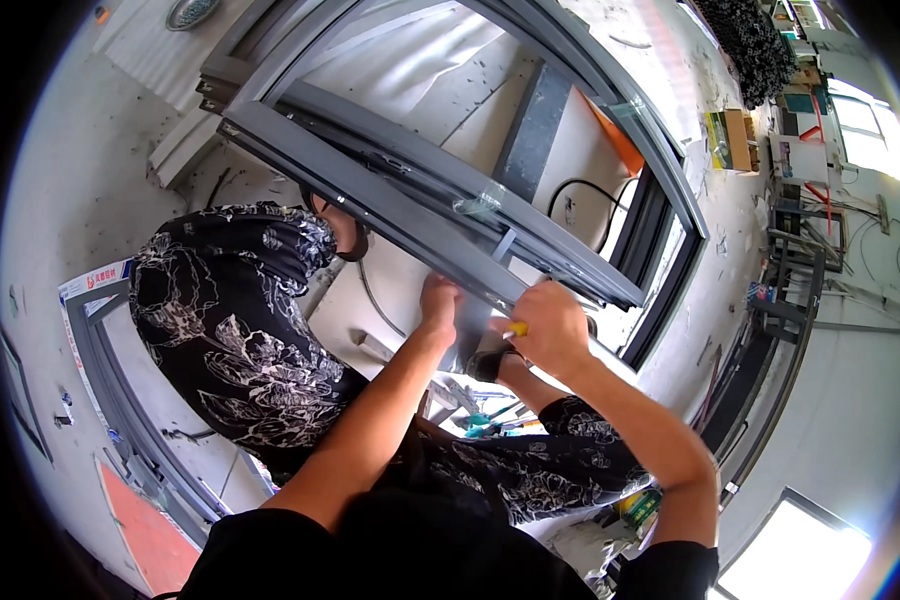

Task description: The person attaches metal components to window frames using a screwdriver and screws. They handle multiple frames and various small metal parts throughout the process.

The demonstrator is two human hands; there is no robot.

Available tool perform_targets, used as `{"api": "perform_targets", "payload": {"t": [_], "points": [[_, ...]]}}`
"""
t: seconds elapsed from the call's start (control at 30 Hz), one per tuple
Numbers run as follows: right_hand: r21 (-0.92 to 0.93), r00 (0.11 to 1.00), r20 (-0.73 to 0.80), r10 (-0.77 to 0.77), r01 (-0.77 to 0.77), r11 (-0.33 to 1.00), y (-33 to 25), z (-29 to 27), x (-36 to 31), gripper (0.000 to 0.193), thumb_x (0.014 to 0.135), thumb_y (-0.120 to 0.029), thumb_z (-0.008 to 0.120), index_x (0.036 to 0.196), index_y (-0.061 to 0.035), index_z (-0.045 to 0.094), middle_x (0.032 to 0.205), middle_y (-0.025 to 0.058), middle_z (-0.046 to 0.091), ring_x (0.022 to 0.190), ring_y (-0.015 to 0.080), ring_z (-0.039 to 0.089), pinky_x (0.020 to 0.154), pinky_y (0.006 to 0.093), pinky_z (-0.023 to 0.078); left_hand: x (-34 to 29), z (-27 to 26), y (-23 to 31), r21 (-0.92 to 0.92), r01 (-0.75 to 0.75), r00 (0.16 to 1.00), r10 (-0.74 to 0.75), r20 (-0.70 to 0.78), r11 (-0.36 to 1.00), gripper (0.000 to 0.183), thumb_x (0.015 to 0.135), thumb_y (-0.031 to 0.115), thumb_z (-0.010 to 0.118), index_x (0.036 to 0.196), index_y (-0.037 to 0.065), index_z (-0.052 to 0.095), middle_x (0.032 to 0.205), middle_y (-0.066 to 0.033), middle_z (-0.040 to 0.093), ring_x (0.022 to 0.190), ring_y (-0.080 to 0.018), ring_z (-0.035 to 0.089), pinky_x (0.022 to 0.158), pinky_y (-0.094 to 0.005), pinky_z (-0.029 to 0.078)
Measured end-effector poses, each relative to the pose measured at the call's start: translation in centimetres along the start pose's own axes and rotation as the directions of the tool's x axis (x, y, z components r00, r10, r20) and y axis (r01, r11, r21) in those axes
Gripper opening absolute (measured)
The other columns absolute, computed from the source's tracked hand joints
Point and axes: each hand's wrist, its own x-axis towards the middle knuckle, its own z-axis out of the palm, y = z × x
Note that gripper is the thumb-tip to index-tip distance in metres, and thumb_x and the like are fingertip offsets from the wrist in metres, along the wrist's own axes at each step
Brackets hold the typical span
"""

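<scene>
A dark grey window frame [370, 212] lies tilted across in front of me, its near bar crossing just ahead of both hands. My left hand [440, 306] is closed at the underside of that bar. Beside it hangs a blurred greyish sheet [462, 330], and I cannot tell whether the fingers hold it. My right hand [552, 325] is at the near bar's right part, closed around a small tool with a yellow handle [517, 328] and a short metal end pointing left. The kind of tool is not clear.
Another grey frame [150, 400] lies on the floor at left, beside a reddish board [148, 525]. A black cable [375, 295] runs under the near bar. My feet are close beneath the frame. A cardboard box [738, 140] and a metal rack [785, 300] stand at right.
</scene>
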Motion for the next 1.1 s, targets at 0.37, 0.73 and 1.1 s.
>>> {"api": "perform_targets", "payload": {"t": [0.37, 0.73, 1.1], "points": [[0.444, 0.667, 0.331, 0.668, -0.734, 0.513, -2.0, -0.4, 0.6, 0.045, 0.080, -0.050, 0.067, 0.072, -0.0060, 0.070, 0.060, 0.0058, 0.062, 0.058, 0.0181, 0.056, 0.059, 0.0336, 0.045, -0.5, 0.1, 1.2, -0.067, 0.027, 0.986, -0.015, 0.169, 0.997, 0.062, 0.064, -0.016, 0.036, 0.113, 0.016, 0.057, 0.118, 0.0039, 0.060, 0.110, -0.0114, 0.054, 0.087, -0.0247, 0.040], [0.742, 0.824, 0.444, 0.352, -0.559, 0.372, -2.6, -0.4, 1.9, 0.022, 0.088, -0.023, 0.062, 0.084, -0.0011, 0.062, 0.061, 0.0021, 0.055, 0.055, 0.0102, 0.054, 0.046, 0.0234, 0.037, -2.5, 1.4, 2.3, 0.045, 0.002, 0.990, -0.008, 0.141, 0.999, 0.056, 0.069, -0.017, 0.032, 0.115, 0.005, 0.055, 0.115, -0.0066, 0.061, 0.105, -0.0170, 0.059, 0.081, -0.0249, 0.048], [0.826, 0.398, 0.379, 0.836, 0.261, -0.499, -3.1, 3.1, 1.9, 0.032, 0.088, -0.030, 0.067, 0.074, -0.0067, 0.050, 0.052, -0.0008, 0.037, 0.046, 0.0121, 0.035, 0.082, 0.0311, 0.046, -1.0, -0.1, 1.6, -0.079, 0.063, 0.985, -0.050, 0.164, 0.995, 0.059, 0.061, -0.021, 0.031, 0.100, 0.016, 0.055, 0.117, 0.0028, 0.059, 0.115, -0.0134, 0.053, 0.085, -0.0256, 0.044]]}}
